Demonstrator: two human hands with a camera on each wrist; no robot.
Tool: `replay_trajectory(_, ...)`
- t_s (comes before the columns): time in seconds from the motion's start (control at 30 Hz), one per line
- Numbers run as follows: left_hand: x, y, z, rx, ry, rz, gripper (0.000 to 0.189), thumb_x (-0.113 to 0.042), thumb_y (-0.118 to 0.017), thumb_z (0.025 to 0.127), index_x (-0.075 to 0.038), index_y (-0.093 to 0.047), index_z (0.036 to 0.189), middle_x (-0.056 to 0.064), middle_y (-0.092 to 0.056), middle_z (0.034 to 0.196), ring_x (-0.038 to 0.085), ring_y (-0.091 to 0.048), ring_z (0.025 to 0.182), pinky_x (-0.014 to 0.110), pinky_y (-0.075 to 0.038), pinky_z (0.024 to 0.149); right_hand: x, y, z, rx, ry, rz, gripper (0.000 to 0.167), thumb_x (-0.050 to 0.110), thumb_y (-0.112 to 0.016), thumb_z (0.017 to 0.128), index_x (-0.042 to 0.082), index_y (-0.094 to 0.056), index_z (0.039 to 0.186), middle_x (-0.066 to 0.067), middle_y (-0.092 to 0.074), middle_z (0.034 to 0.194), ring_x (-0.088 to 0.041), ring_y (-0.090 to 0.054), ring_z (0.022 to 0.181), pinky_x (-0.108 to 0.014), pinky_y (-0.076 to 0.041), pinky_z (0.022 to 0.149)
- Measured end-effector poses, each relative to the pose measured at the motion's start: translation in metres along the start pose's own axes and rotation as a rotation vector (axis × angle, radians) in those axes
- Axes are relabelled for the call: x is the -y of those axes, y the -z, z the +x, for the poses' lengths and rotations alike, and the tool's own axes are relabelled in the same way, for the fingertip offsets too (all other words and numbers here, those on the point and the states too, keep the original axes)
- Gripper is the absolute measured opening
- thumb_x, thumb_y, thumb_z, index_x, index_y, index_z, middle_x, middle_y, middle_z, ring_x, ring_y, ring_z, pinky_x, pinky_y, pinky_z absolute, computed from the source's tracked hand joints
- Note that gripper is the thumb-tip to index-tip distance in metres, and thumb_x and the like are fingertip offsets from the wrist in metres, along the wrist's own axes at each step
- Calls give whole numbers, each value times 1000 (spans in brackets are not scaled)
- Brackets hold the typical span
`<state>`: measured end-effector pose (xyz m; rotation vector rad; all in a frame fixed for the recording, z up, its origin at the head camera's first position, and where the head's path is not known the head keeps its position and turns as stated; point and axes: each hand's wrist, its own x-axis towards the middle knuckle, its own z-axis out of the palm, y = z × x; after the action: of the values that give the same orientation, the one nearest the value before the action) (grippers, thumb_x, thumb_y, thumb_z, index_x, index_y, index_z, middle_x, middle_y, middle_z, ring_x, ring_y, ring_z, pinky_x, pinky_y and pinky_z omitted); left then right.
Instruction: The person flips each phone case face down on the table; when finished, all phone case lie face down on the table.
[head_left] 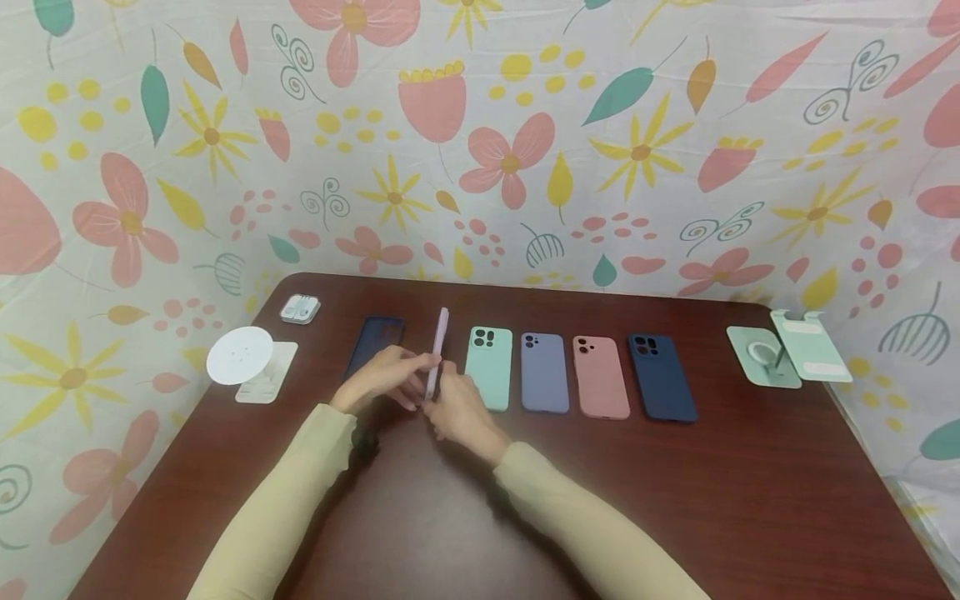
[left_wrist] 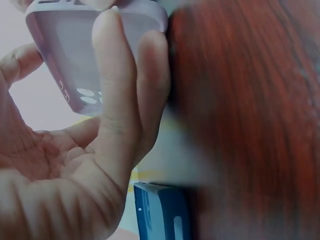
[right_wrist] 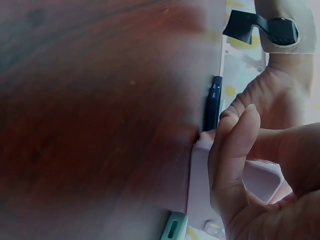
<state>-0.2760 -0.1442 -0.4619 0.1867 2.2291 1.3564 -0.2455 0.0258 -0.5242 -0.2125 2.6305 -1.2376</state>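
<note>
A pale lilac phone case point(head_left: 439, 333) stands on its edge between my two hands, slightly above or on the table; which of these I cannot tell. In the left wrist view, the inside of the case point(left_wrist: 65, 45) shows, with round camera holes in one corner. My left hand point(head_left: 386, 375) grips it from the left, thumb on one side and fingers on the other. From the near right end, my right hand point(head_left: 467, 412) pinches it, its fingers point(right_wrist: 225, 170) bent over the case. A dark blue case point(head_left: 367, 337) lies behind the left hand, partly covered.
A row right of the hands holds a mint case point(head_left: 491, 367), a periwinkle case point(head_left: 545, 375), a pink case point(head_left: 602, 379) and a navy case point(head_left: 663, 379). At left are a white stand point(head_left: 240, 356) and earphone box point(head_left: 301, 308); at right, a mint stand point(head_left: 813, 348).
</note>
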Motion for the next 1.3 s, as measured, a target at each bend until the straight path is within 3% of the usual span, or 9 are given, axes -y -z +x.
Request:
replay_trajectory(0.13, -1, 4, -1, 33, -11, -15, 54, -46, -65, 106, 6, -77, 114, 16, -83, 91, 19, -80, 73, 34, -68, 68, 5, 2, -3, 12, -3, 14, 67, 12, -78, 99, -12, -42, 150, -4, -68, 67, -11, -68, 41, -30, -59, 45)
replay_trajectory(0.23, -3, 7, -2, 18, -6, -22, 53, -42, -68, 106, 8, -74, 119, 17, -83, 93, 17, -79, 74, 33, -68, 69, 9, 3, -6, 19, -13, 29, 63, 8, -77, 97, -12, -45, 148, -6, -69, 71, -12, -68, 42, -30, -58, 44)
replay_trajectory(0.33, -7, 10, -5, -56, -17, -10, 49, -36, -74, 104, 7, -70, 128, 17, -82, 97, 16, -78, 74, 32, -67, 69, 13, 5, -9, 34, -28, 32, 63, 5, -78, 96, -12, -46, 147, -8, -69, 73, -13, -68, 43, -30, -58, 45)
replay_trajectory(0.47, -12, 12, -10, -162, -79, 33, 42, -25, -80, 100, 2, -67, 128, 18, -81, 102, 17, -77, 71, 37, -68, 70, 14, 7, -10, 57, -45, 25, 66, 6, -80, 96, -14, -45, 149, -11, -69, 74, -15, -69, 44, -31, -58, 45)
replay_trajectory(0.67, -14, 14, -19, -223, -138, 65, 29, -15, -79, 99, 3, -69, 121, 18, -81, 95, 18, -74, 65, 42, -68, 68, 12, 6, -8, 86, -76, 0, 52, 9, -80, 97, -10, -54, 138, -10, -68, 76, -16, -70, 46, -31, -59, 46)
replay_trajectory(1.1, -15, 20, -28, -267, -136, 140, 22, -16, -77, 101, 1, -77, 115, 12, -80, 84, 15, -74, 62, 43, -68, 70, 11, 7, -7, 91, -77, -2, 44, 9, -79, 97, -9, -57, 131, -10, -68, 75, -17, -70, 46, -30, -58, 46)
replay_trajectory(1.3, -12, 22, -26, -259, -128, 158, 23, -16, -76, 102, 1, -76, 118, 16, -82, 89, 15, -74, 61, 45, -68, 72, 11, 8, -9, 85, -73, -8, 38, 6, -79, 96, -9, -59, 125, -10, -69, 73, -17, -71, 46, -30, -59, 47)
